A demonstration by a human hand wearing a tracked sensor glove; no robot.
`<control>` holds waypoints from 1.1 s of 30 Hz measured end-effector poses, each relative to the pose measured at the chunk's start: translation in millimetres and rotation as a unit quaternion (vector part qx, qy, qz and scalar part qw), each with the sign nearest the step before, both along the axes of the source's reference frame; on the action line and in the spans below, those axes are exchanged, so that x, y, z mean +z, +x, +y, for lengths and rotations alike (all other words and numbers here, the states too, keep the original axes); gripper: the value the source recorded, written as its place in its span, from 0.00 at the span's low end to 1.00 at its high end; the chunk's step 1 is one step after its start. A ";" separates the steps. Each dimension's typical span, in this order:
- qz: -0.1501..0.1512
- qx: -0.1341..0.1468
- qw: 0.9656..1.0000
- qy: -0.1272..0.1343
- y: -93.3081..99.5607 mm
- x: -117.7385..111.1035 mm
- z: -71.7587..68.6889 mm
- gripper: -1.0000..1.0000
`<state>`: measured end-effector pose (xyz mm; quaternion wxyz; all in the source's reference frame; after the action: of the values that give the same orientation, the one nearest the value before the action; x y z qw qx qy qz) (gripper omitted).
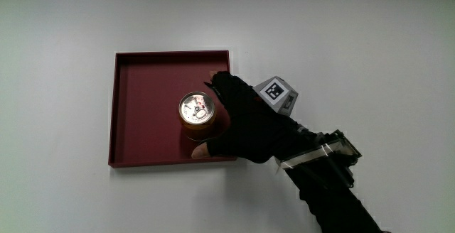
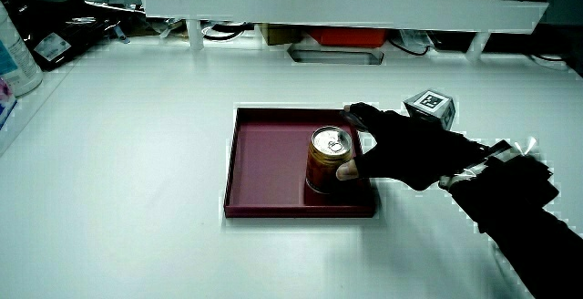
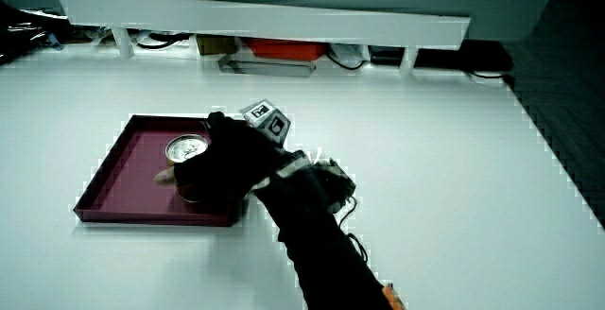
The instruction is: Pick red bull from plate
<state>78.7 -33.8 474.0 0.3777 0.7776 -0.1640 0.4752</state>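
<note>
White tabletop [image 1: 370,48] fills the scene, ending at a low pale partition [image 2: 346,7] with cables and clutter under it. On the table sits a square, dark red plate [image 1: 142,119] with a raised rim, more of a shallow tray in shape.

Upright on the plate's floor stands the red bull can [image 1: 197,114], its silver lid and pull tab facing up. It stands off the plate's middle, toward the edge where the hand enters and somewhat nearer the plate's edge closest to the person.

Reaching in over that edge, the hand [image 1: 249,123] in its black glove wraps the can's side. In the main view its fingers [image 1: 219,82] curve around the part of the can farther from the person, while the bare thumb tip [image 1: 200,150] presses the side nearer the person. In a side view the thumb [image 2: 346,170] lies flat against the can's wall below the lid, so the grip is closed on the can. The can's base seems to rest on the plate.

A small patterned cube [image 1: 278,93] rides on the back of the hand, and the dark-sleeved forearm [image 1: 334,190] runs off toward the table's near edge.
</note>
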 end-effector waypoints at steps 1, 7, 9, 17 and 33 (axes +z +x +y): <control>0.000 0.005 1.000 0.001 -1.1 6.2 -0.3 0.50; 0.003 0.011 1.000 -0.008 -10.5 15.8 -1.0 0.50; -0.012 -0.011 0.999 -0.036 -12.6 19.2 -1.3 0.50; 0.005 0.016 1.000 -0.008 -13.8 25.1 -0.7 0.50; -0.025 0.068 0.997 0.021 -11.4 27.6 4.2 0.73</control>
<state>67.3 -29.6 501.6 0.3236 0.7826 -0.1304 0.5155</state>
